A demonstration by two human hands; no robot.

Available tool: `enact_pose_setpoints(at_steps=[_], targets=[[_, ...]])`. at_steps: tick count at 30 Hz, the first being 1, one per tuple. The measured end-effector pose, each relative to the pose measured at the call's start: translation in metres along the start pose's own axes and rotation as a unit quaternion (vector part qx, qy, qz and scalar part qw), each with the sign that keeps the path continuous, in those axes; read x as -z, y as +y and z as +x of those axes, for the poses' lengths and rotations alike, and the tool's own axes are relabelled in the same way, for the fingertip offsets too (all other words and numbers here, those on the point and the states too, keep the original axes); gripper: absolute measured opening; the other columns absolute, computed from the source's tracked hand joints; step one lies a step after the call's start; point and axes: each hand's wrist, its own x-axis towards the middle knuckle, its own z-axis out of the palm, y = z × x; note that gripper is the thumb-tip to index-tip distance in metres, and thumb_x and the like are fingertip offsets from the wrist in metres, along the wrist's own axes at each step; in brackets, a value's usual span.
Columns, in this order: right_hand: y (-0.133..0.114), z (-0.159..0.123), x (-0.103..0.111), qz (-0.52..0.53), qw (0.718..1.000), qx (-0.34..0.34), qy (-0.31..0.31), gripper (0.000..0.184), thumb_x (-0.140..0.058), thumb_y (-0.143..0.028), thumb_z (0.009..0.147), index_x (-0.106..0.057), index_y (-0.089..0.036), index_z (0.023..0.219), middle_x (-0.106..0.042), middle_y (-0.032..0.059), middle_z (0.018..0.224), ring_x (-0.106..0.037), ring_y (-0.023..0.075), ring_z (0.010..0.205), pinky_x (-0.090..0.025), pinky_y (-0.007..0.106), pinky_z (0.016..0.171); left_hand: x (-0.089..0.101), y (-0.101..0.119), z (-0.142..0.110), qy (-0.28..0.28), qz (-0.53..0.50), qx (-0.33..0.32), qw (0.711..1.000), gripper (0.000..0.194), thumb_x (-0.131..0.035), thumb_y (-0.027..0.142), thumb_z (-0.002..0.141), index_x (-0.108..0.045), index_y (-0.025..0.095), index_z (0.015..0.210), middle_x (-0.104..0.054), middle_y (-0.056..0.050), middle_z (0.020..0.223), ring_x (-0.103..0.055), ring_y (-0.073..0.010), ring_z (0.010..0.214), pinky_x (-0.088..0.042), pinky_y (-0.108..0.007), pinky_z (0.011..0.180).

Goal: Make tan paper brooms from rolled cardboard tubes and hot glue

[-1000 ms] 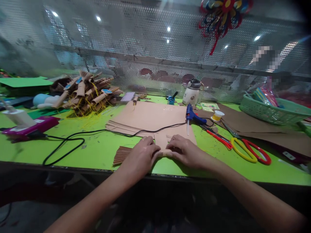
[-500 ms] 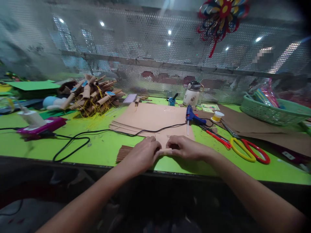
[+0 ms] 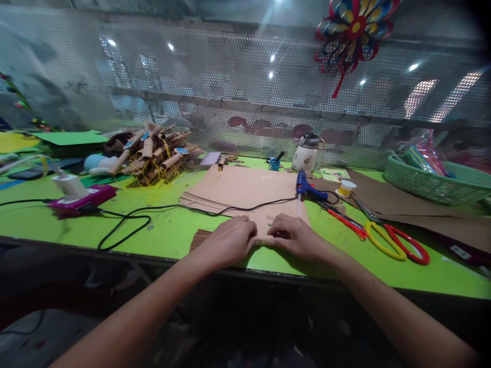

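Between my two hands, near the table's front edge, lies a narrow piece of brown paper (image 3: 264,239), its near end curled into a small roll. My left hand (image 3: 235,239) pinches the roll's left end, fingers closed. The right end is pinched by my right hand (image 3: 292,236). Just left of my left hand is a fringed brown paper strip (image 3: 199,239), partly covered by it. Beyond both hands a large brown paper sheet (image 3: 245,184) lies flat. A blue glue gun (image 3: 307,188) rests at the sheet's right side, its black cord running across the paper.
Scissors with yellow and red handles (image 3: 399,241) lie to the right, near a yellow thread spool (image 3: 345,188). At far right stands a green basket (image 3: 433,179). A pile of brown paper rolls (image 3: 153,153) and a magenta power strip (image 3: 82,200) are at left.
The whole view has shifted slightly, so the scene appears a little lower and further right. Both hands keep their grip on the paper roll, with little visible movement.
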Motion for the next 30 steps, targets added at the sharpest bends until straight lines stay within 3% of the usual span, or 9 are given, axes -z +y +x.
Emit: enact_pose_setpoints(at_steps=[6, 13, 20, 25, 30], targets=[[0.001, 0.005, 0.006, -0.033, 0.998, 0.042, -0.044, 0.025, -0.053, -0.033, 0.09, -0.067, -0.014, 0.087, -0.059, 0.0066, 0.079, -0.051, 0.0171, 0.078, -0.04, 0.028, 0.069, -0.006, -0.003, -0.003, 0.029, -0.013, -0.003, 0.999, 0.032, -0.044, 0.04, 0.09, -0.064, 0.015, 0.086, -0.058, -0.008, 0.085, -0.054, -0.0201, 0.082, -0.041, -0.029, 0.069], [-0.002, 0.01, 0.011, -0.019, 0.996, 0.018, -0.083, 0.028, -0.051, -0.038, 0.09, -0.065, -0.014, 0.087, -0.061, 0.0068, 0.081, -0.052, 0.0167, 0.075, -0.04, 0.028, 0.068, -0.014, -0.004, -0.007, 0.068, -0.062, -0.012, 0.996, 0.026, -0.046, 0.039, 0.09, -0.062, 0.018, 0.093, -0.056, -0.006, 0.09, -0.052, -0.0193, 0.088, -0.042, -0.03, 0.075], [0.001, 0.005, 0.006, 0.001, 0.999, -0.001, -0.041, 0.031, -0.055, -0.043, 0.088, -0.068, -0.015, 0.084, -0.057, 0.0031, 0.073, -0.052, 0.0139, 0.068, -0.039, 0.025, 0.061, -0.016, -0.002, -0.007, 0.074, -0.032, -0.044, 0.996, 0.026, -0.047, 0.031, 0.09, -0.07, 0.02, 0.093, -0.06, -0.006, 0.083, -0.053, -0.0194, 0.086, -0.041, -0.029, 0.072], [-0.006, -0.001, 0.001, -0.131, 0.99, 0.043, -0.013, 0.029, -0.049, -0.035, 0.092, -0.069, -0.016, 0.083, -0.057, 0.0078, 0.077, -0.05, 0.0198, 0.082, -0.04, 0.03, 0.067, -0.011, -0.002, -0.002, 0.06, -0.005, -0.034, 0.998, 0.03, -0.047, 0.038, 0.09, -0.072, 0.023, 0.095, -0.063, -0.006, 0.08, -0.056, -0.0195, 0.082, -0.04, -0.029, 0.067], [-0.015, -0.006, -0.006, -0.236, 0.97, 0.062, 0.005, 0.028, -0.044, -0.029, 0.094, -0.065, -0.014, 0.083, -0.056, 0.011, 0.081, -0.046, 0.0228, 0.083, -0.039, 0.035, 0.07, -0.007, -0.003, 0.001, 0.043, 0.019, -0.041, 0.998, 0.036, -0.044, 0.044, 0.09, -0.073, 0.022, 0.089, -0.064, -0.007, 0.077, -0.056, -0.02, 0.078, -0.039, -0.03, 0.066]])
